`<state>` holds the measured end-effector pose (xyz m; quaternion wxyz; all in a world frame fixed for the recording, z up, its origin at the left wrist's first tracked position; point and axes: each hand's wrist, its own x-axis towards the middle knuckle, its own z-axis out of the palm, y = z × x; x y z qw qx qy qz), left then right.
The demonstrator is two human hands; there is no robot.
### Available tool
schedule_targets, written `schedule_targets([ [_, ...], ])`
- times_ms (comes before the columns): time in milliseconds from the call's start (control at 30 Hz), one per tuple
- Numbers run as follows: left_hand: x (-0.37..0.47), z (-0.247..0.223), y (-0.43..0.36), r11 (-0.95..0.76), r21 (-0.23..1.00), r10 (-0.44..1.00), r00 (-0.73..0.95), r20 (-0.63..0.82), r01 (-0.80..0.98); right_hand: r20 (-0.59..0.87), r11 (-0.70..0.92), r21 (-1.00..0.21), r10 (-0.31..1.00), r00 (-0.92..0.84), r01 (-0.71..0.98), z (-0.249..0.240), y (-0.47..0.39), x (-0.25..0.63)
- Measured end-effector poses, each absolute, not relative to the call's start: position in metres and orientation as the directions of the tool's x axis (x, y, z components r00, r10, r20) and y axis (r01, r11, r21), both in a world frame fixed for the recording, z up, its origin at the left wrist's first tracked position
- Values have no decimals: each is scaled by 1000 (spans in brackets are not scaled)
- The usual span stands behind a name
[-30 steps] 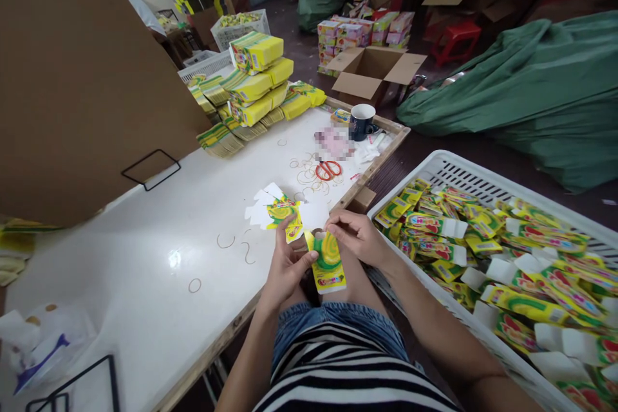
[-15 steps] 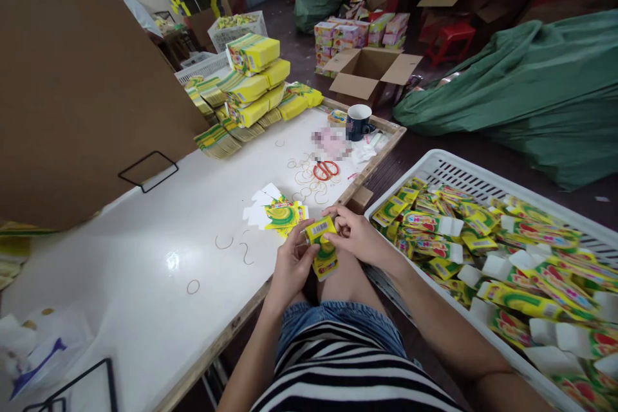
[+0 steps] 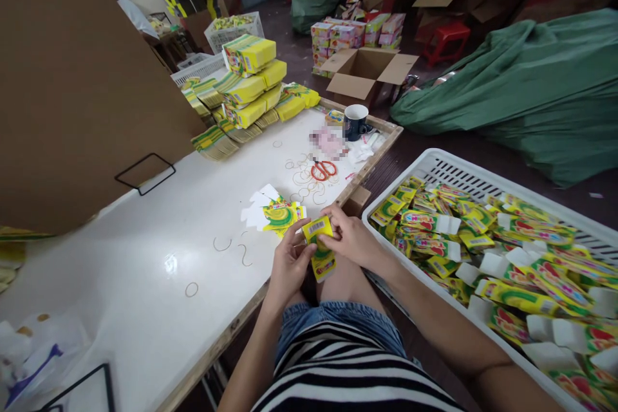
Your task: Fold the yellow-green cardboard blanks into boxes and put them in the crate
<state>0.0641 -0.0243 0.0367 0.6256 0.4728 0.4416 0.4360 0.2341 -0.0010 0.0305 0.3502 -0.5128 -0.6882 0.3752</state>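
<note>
A small yellow and green carton (image 3: 322,260) with a barcode on its upper panel is held between both hands above the lap. My left hand (image 3: 292,261) pinches its left side, thumb on the front. My right hand (image 3: 351,237) grips its upper right edge, thumb and fingers pressed together. Just beyond the hands, flat yellow and white cartons (image 3: 280,214) lie in a small loose pile on the white table (image 3: 145,309). To the right, a white plastic basket (image 3: 437,164) holds several yellow cartons, many with white open end flaps.
Stacked yellow carton bundles (image 3: 251,87) stand at the table's far side. Red-handled scissors (image 3: 323,171), rubber bands and a dark mug (image 3: 355,123) lie nearer its right edge. Beyond are an open cardboard box (image 3: 355,87), a green sack (image 3: 521,96) and a red stool (image 3: 447,42).
The whole view has shifted slightly, with the table items sitting a little further left. Both hands keep hold of the carton, almost in the same pose.
</note>
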Motion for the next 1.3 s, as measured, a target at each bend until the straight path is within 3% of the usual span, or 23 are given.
schedule_targets([
  [100, 66, 35, -23, 182, 970, 958, 251, -138, -161, 170, 239, -924, 956, -239, 298, 25, -4, 239],
  [233, 69, 29, -23, 137, 975, 967, 238, -94, -172, 124, 155, -957, 983, -138, 246, 28, -12, 259],
  [300, 61, 22, -22, 77, 992, 994, 85, -69, -95, 195, 173, -898, 981, 13, 404, 34, -16, 279],
  [400, 37, 6, -16, 113, 992, 944, -319, -90, 56, 382, 166, -725, 905, 189, 668, 40, -15, 305],
  [500, 15, -12, -3, 239, 971, 856, -469, -218, -15, 361, 187, -733, 922, 141, 654, 37, -11, 302],
  [600, 5, -19, 11, 243, 968, 866, -436, -244, -58, 268, 195, -822, 961, 61, 535, 28, -5, 273],
  [833, 0, 17, 0, 70, 997, 922, -381, -73, -22, 163, 151, -949, 986, 23, 278, 28, 3, 220],
  [933, 9, 30, -10, -37, 999, 965, -263, 26, -36, 35, 36, -999, 995, -94, 13, 29, 2, 208],
  [1067, 29, 29, -13, -80, 962, 990, -135, 46, -260, -142, -198, -925, 972, -187, -325, 23, -8, 195],
  [1200, 46, 23, -14, 65, 915, 993, 112, -22, -398, -189, -267, -855, 959, -212, -444, 19, -20, 185],
  [1300, 51, 22, -15, 98, 905, 992, 117, -54, -413, -185, -249, -822, 967, -173, -513, 20, -25, 181],
])
